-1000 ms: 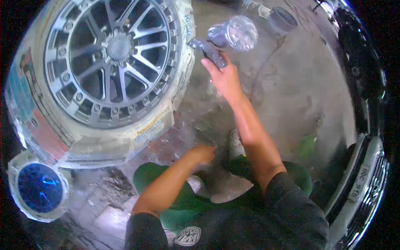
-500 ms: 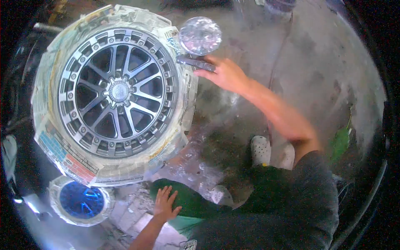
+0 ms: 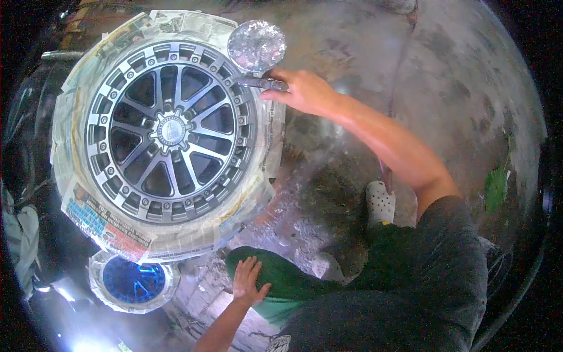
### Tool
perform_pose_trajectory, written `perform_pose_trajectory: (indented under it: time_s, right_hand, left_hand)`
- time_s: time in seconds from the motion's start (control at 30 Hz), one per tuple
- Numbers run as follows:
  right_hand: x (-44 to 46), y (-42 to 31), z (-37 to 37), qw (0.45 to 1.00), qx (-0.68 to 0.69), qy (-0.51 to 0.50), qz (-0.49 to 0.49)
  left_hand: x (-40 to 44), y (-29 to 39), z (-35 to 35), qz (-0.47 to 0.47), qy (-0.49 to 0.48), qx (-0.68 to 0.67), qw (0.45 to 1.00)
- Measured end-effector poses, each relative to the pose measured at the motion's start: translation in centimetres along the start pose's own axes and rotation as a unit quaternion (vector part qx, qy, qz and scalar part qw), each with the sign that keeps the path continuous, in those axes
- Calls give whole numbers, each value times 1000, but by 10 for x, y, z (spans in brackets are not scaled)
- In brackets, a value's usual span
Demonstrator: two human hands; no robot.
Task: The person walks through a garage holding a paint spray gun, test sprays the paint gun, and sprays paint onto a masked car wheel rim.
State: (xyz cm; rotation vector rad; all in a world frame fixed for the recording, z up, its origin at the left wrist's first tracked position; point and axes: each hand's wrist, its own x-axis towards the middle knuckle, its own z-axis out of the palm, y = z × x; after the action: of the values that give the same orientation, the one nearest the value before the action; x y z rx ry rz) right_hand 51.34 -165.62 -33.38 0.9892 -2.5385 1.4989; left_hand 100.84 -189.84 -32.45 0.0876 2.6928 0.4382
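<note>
In the head view, my right hand (image 3: 305,91) is wrapped round the grip of a paint spray gun (image 3: 263,83). A round, silver-splotched cup (image 3: 257,46) sits on top of the gun. The gun's front end reaches over the upper right edge of a grey and silver wheel rim (image 3: 171,132). Newspaper (image 3: 111,226) and tape surround the rim and cover the tyre. My left hand (image 3: 249,280) lies on my green-clad leg, fingers spread and holding nothing. My right fingertips are partly hidden behind the gun.
A smaller, paper-masked wheel (image 3: 134,279) with a blue centre stands below the large one. A perforated clog (image 3: 381,202) is on my foot on the stained concrete floor (image 3: 457,76). A green leaf (image 3: 496,189) lies at the right. Grey cloth (image 3: 22,243) hangs at the left.
My right hand has brought the spray gun left, and its cup now overlaps the masked edge of the wheel. My left hand stays on my leg. The whole view has shifted slightly.
</note>
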Motion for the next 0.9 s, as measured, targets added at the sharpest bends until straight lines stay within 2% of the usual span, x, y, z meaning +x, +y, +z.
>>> perform_pose_trajectory:
  time_s: [0.13, 0.23, 0.33, 0.43, 0.53, 0.63, 0.73, 0.9]
  right_hand:
    - [1, 3, -2, 1000, -7, -21, 3]
    - [-2, 17, 8, 999, 6, 41, -24]
    - [-4, 17, 6, 999, 17, 32, -2]
    - [-4, 13, -8, 1000, 10, -6, -22]
    - [-4, 3, -22, 999, -9, -43, 32]
    - [-2, 18, -10, 999, 18, 34, 3]
    - [5, 24, -9, 1000, 11, 20, 22]
    - [21, 20, -10, 997, 50, 50, -37]
  left_hand:
    - [-4, 4, 1, -9, 15, 9, 1000]
    - [-5, 5, 2, -15, 17, 14, 1000]
    - [-6, 8, -4, -35, 1, 24, 999]
    - [-9, 5, 0, -40, -3, 20, 999]
    - [-12, 4, 4, -33, 9, 16, 999]
    - [-11, 6, 3, -33, 10, 23, 999]
    - [-12, 7, 3, -40, 9, 21, 999]
    - [-11, 12, 0, -49, 15, 26, 998]
